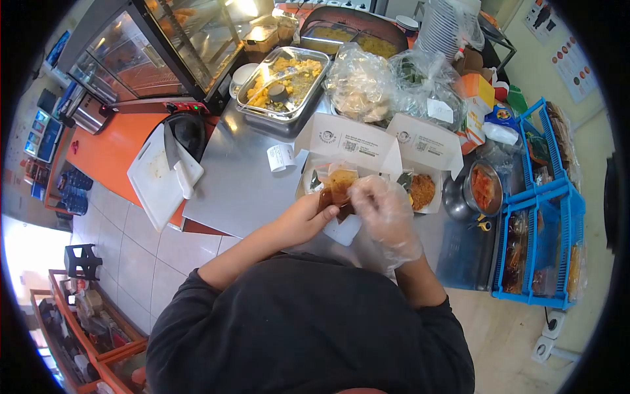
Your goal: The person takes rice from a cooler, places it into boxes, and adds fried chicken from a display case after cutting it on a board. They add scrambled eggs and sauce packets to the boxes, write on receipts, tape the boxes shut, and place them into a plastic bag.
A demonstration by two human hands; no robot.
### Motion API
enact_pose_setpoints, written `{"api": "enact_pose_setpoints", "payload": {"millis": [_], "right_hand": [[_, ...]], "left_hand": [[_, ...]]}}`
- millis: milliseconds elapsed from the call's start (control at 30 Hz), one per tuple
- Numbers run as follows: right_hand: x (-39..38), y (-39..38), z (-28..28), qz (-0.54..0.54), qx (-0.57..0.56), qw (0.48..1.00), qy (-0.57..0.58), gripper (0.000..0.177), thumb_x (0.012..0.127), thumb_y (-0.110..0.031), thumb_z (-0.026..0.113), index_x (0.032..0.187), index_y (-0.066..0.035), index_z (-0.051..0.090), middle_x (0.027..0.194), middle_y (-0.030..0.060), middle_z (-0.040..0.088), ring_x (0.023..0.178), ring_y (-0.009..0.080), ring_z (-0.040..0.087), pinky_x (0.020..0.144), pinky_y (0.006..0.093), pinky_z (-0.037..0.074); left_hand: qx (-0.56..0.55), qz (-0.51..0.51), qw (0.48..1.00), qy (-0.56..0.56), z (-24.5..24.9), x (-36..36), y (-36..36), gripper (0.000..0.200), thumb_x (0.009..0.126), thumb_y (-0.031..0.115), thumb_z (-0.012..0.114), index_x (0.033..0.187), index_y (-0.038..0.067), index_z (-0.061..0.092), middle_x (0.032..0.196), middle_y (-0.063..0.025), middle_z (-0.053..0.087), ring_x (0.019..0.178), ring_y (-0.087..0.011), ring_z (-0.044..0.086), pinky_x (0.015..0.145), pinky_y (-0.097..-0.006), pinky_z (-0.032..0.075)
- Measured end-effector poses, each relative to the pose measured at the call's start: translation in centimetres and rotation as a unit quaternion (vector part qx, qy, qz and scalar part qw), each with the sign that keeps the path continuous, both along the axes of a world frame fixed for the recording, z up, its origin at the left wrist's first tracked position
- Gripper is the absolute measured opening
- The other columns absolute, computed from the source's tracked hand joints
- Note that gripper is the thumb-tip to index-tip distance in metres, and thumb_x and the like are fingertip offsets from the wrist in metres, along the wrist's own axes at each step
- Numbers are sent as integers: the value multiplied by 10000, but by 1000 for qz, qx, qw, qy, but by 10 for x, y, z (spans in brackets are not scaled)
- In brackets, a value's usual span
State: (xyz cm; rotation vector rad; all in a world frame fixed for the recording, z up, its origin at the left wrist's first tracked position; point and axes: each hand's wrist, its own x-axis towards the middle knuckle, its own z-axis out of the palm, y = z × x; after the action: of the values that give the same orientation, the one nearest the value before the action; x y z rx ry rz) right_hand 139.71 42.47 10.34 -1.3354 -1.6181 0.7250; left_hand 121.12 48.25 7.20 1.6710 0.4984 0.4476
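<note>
My bare left hand (308,220) grips a small clear plastic bag of brown sauce (341,184) over the front of an open white takeaway box (351,143). My right hand (387,217), in a clear disposable glove, has its fingers pinched together at the bag's right edge. A second open takeaway box (430,146) stands to the right, with orange-brown food (422,192) and something green inside. Below the bag, a whitish translucent piece (342,230) lies on the steel counter. My hands and the bag hide much of the left box's contents.
A printed receipt (281,158) lies left of the boxes. Farther left, a knife (174,157) rests on a white cutting board (154,174). Behind are a tray of yellow food (283,82) and plastic bags (361,82). At right stand a metal bowl (482,189) and blue baskets (539,246).
</note>
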Motion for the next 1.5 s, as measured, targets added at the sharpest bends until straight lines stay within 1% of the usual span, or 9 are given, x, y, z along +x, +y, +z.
{"api": "enact_pose_setpoints", "payload": {"millis": [233, 333, 433, 567, 800, 1000, 1167, 1400, 1500], "right_hand": [[14, -17, -19, -209, -175, 789, 551, 246, 933, -246, 498, 1112, -80, 529, 967, 60, 574, 829, 163, 570, 698, 352, 490], [54, -27, -28, -216, -6, 809, 547, 245, 926, -256, 509, 1080, -68, 545, 995, 54, 583, 900, 182, 573, 754, 357, 480], [73, -26, -33, -396, 7, 911, 115, 104, 860, -111, 561, 934, -39, 574, 916, 96, 602, 872, 228, 585, 747, 373, 479], [87, -12, -109, -279, 130, 906, -290, 175, 743, -74, 597, 916, -50, 585, 947, 147, 594, 888, 337, 566, 799, 409, 451], [-43, -8, -42, 45, 160, 975, -145, 221, 739, -117, 667, 929, -59, 571, 840, 123, 596, 792, 302, 597, 717, 373, 473], [-42, 1, -47, -139, -155, 893, 400, 118, 792, -108, 627, 876, -53, 564, 838, 101, 590, 747, 208, 592, 662, 297, 468], [-35, 29, -56, -58, 98, 984, -136, 154, 829, -130, 594, 909, 1, 611, 858, 116, 636, 813, 214, 617, 746, 313, 490], [-56, 17, -46, 142, -247, 909, 304, 356, 842, -231, 607, 1085, 29, 594, 936, 151, 635, 846, 216, 616, 784, 293, 468], [-35, 12, -42, 85, -130, 971, 181, 221, 863, -203, 582, 981, -22, 631, 905, 72, 637, 811, 146, 595, 745, 284, 461]], "left_hand": [[-90, 32, 994, 53, -29, -14, -7, 336, 982, 232, 344, 1174, -8, 480, 1048, -52, 557, 961, -144, 497, 856, -306, 409], [-138, 62, 988, 25, -45, -26, -6, 354, 982, 224, 345, 1221, -16, 447, 1144, -61, 531, 1061, -151, 477, 927, -310, 378], [-149, 90, 984, -26, -54, -41, -6, 385, 980, 242, 360, 1258, -21, 411, 1194, -73, 510, 1106, -167, 466, 958, -314, 361], [-188, 138, 973, -4, -39, -48, -7, 377, 981, 248, 355, 1231, -23, 432, 1162, -68, 524, 1065, -161, 485, 927, -306, 381], [-40, 155, 984, 84, -38, -42, -19, 309, 972, 241, 375, 1044, -22, 522, 885, -88, 590, 837, -149, 528, 789, -303, 431], [-83, 237, 964, 83, -55, -70, -19, 400, 976, 326, 353, 1006, -31, 531, 714, -6, 510, 658, -113, 441, 605, -305, 413], [-82, 258, 960, 77, -46, -98, -17, 417, 974, 329, 349, 1078, -36, 522, 913, -91, 581, 842, -151, 505, 781, -319, 421], [24, -18, 990, 138, 0, -70, -12, 261, 922, 171, 436, 1087, -21, 501, 944, -180, 604, 913, -322, 572, 842, -384, 424], [59, 5, 984, 168, -4, -54, -8, 225, 903, 173, 471, 985, -27, 533, 940, -176, 609, 815, -326, 575, 779, -372, 448]]}}
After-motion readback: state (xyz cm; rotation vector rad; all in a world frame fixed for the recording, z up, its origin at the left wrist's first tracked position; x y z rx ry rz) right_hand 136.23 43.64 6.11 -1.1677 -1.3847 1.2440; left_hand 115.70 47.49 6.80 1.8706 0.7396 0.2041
